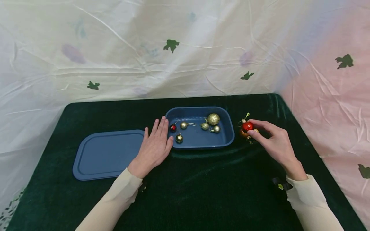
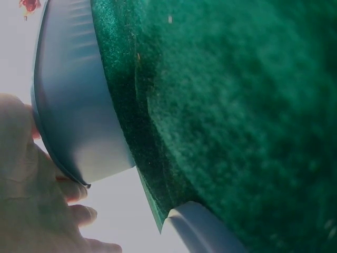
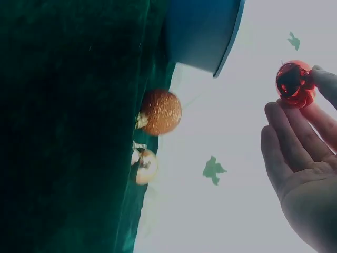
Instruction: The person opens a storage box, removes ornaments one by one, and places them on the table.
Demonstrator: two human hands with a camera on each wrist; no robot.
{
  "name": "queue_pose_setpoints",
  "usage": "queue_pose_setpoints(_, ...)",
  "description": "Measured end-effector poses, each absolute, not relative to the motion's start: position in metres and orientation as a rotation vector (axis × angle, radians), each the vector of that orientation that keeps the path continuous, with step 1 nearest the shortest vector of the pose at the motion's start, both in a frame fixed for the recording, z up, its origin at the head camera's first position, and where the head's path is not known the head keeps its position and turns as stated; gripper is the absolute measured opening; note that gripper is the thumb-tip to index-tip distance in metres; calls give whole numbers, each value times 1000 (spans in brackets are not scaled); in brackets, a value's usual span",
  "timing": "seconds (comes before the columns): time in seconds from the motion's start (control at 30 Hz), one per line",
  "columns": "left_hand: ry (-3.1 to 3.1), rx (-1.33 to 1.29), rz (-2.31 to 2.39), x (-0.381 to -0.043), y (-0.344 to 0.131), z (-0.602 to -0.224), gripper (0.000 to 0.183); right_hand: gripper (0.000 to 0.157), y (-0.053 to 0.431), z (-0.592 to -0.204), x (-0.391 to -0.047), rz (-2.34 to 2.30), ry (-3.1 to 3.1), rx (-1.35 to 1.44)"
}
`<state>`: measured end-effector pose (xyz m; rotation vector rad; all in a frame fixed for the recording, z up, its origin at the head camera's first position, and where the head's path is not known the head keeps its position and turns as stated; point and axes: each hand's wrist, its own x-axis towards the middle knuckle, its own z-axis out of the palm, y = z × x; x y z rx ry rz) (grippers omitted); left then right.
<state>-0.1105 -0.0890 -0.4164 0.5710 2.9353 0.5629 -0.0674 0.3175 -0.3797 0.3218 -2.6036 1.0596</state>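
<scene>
With thumb and fingertips, my right hand (image 1: 274, 141) pinches a shiny red bauble (image 1: 247, 126), raised off the cloth in the right wrist view. Below it, a glittery orange bauble (image 3: 161, 112) and a pale gold bauble (image 3: 146, 167) lie on the table. My left hand (image 1: 153, 148) rests at the left end of a blue box (image 1: 199, 145), fingers straight and thumb by the near corner. Inside the box are a small dark red bauble (image 1: 172, 128), a large glittery gold bauble (image 1: 213, 119) and several smaller gold ones.
A flat blue lid (image 1: 107, 155) lies left of the box, partly under my left hand in the head view. Dark green velvet cloth (image 1: 202, 189) covers the table. Behind it hangs a pale curtain (image 1: 130, 48) with green leaf shapes.
</scene>
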Motion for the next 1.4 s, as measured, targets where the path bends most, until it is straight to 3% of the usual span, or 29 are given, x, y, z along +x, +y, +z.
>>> queue_pose_setpoints(1.4, 2926, 594, 593, -119, -90, -429, 70, 48, 389, -398, -60, 923, -2811, -149)
